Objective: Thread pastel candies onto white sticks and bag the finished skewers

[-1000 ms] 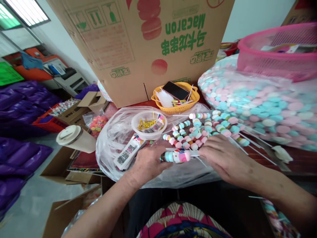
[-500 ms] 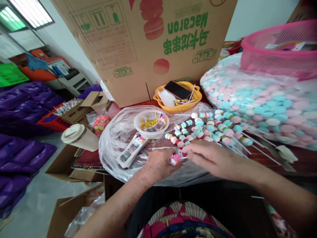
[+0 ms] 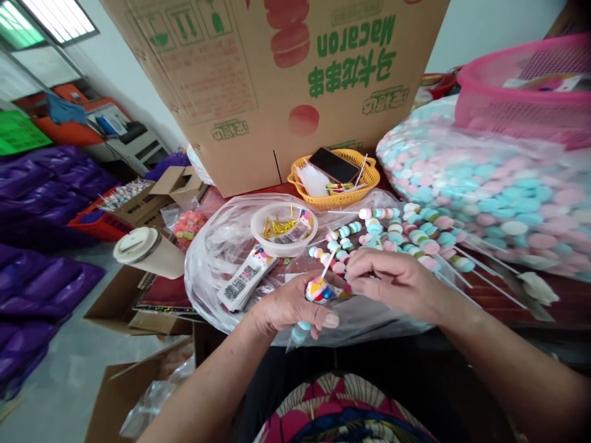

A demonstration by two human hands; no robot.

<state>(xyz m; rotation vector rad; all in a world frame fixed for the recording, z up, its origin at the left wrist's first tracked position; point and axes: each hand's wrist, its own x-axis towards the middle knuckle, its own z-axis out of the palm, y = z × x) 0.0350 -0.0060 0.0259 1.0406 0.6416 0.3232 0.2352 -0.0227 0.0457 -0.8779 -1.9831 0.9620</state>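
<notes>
My left hand (image 3: 289, 307) is closed around a candy skewer (image 3: 318, 290) in a printed clear wrapper. Its white stick points up between thumb and fingers, and blue candy shows below the hand. Close against the wrapper's right side, my right hand (image 3: 397, 283) pinches with bent fingers; what they grip is hidden. Behind my hands lie several unwrapped candy skewers (image 3: 394, 229) in pink, blue and white. A white plastic bowl (image 3: 260, 242) holds gold twist ties (image 3: 279, 227), and a stack of printed wrappers (image 3: 244, 284) lies in front of it.
A large cardboard box (image 3: 258, 147) stands at the back. Before it sits a yellow basket (image 3: 318, 200) carrying a phone (image 3: 335, 165). A big bag of candies (image 3: 498, 191) lies right, under a pink basket (image 3: 503, 111). A lidded cup (image 3: 157, 255) leans at the left.
The skewer in my left hand has turned so its stick points upward, and the left hand has opened out around it. My right fingers have curled into a pinch beside the wrapper.
</notes>
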